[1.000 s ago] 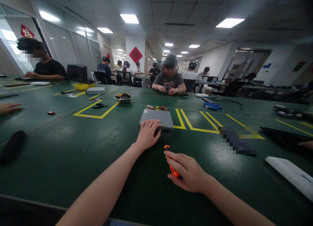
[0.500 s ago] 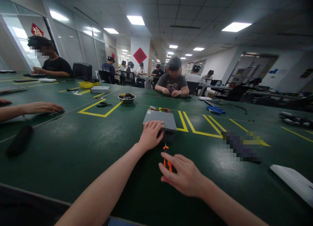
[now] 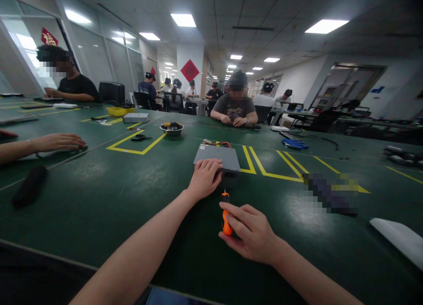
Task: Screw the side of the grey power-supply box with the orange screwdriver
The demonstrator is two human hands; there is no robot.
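The left hand (image 3: pixel 205 178) is resting open on a grey metal box (image 3: pixel 216 154), its cover on, atop the green workbench (image 3: pixel 99 208) — the right hand (image 3: pixel 248 231) is gripping an orange-handled screwdriver (image 3: pixel 226 222), shaft pointing toward the box's near end.

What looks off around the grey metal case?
Nothing clearly wrong: the grey metal case sits flat under the left hand. The only untidy bit is a bundle of loose coloured wires lying just beyond it.

A workshop floor set up for bench assembly: a long green-matted table (image 3: pixel 82 221) with yellow tape outlines (image 3: pixel 132 148), an orange-handled screwdriver (image 3: pixel 226 221), people (image 3: pixel 234 107) seated at work, glass partition walls (image 3: pixel 112 63), and ceiling light panels (image 3: pixel 183 20).
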